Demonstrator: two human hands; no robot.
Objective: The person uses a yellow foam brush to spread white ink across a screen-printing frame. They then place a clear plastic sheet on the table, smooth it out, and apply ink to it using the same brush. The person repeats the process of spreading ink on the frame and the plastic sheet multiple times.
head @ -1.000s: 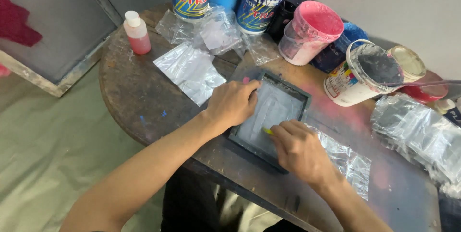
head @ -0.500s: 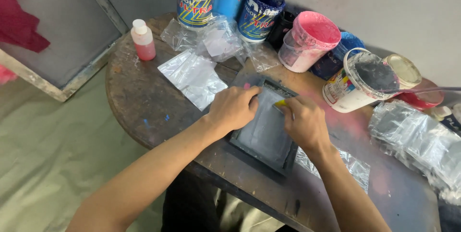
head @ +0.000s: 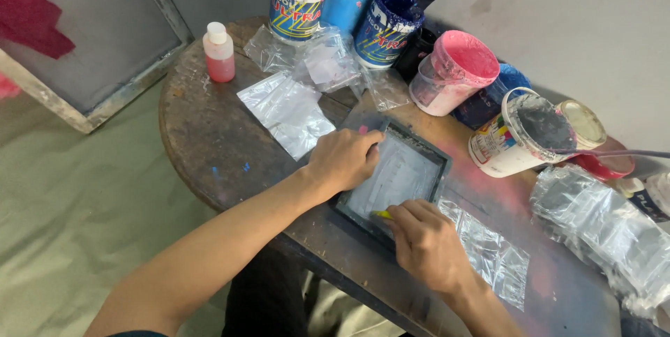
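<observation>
Your left hand (head: 343, 160) presses flat on the left edge of the small screen frame (head: 396, 176). Your right hand (head: 427, 241) holds a small yellow tool (head: 380, 214) at its near edge, on the round wooden table (head: 202, 141).

A small dark-framed printing screen (head: 401, 176) with pale grey mesh lies flat and slightly skewed on the round, paint-stained wooden worktop (head: 202, 148), its left edge under the left hand (head: 342, 159), while a small yellow-tipped tool (head: 380, 215) rests against its near edge, pinched in the right hand (head: 426, 243).
</observation>
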